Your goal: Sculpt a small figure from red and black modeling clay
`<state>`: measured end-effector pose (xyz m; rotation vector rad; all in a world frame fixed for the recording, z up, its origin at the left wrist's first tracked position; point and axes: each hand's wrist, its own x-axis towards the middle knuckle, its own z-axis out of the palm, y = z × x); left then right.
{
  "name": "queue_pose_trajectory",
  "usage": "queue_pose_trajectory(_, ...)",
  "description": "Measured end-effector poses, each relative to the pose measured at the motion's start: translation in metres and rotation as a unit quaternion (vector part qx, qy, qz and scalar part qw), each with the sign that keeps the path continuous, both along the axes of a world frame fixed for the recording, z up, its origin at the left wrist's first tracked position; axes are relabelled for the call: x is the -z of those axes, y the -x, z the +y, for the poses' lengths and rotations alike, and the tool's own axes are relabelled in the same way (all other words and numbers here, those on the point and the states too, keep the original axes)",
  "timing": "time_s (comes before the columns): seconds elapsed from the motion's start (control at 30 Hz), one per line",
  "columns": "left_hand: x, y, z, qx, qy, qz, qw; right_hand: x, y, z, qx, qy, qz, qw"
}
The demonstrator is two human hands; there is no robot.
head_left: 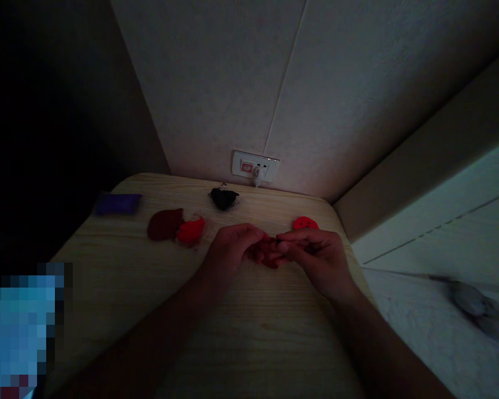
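Note:
In the dim light my left hand [233, 244] is closed, its fingers curled at the left side of a red modelling-clay piece [270, 257]. From the other side my right hand [316, 255] is closed in a pinch, with a tiny dark bit [279, 241] at its thumb and fingertips, just over the red piece. The hands partly hide that piece, and its shape is unclear. Just behind my right hand lies a bright red round clay disc [305, 223] with small dark spots.
At the back lies a black lump [223, 198] in a crumpled wrap. Left of my hands are a dark red lump [165, 224] and a bright red lump [190, 230]. A purple packet [118, 204] is at the wooden tabletop's [249, 332] left edge. A wall socket [255, 166] holds a plug.

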<state>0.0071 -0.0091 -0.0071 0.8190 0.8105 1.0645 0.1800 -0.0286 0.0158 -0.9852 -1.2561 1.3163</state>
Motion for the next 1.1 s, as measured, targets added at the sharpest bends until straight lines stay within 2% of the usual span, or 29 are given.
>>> queue_pose_trajectory(0.4, -0.0004, 0.0001, 0.0001, 0.003, 0.007, -0.004, 1.000, -0.0008, 0.0006, 0.0004, -0.001, 0.032, 0.015, 0.999)
queue_pose_trajectory(0.67, -0.0030, 0.0005, -0.0001, 0.009, -0.005, 0.012, 1.000, 0.0011, -0.0001, 0.0021, -0.014, -0.002, 0.036, 0.999)
queue_pose_trajectory(0.9, -0.0006, 0.0006, 0.0002, 0.016, -0.001, -0.004, 1.000, 0.0043, -0.0036, 0.0033, 0.015, -0.063, -0.002, 0.998)
queue_pose_trajectory(1.1, -0.0027, 0.0012, -0.0007, 0.021, 0.002, 0.000, 1.000, 0.0053, -0.0032, 0.0027, 0.001, -0.056, 0.006, 0.998)
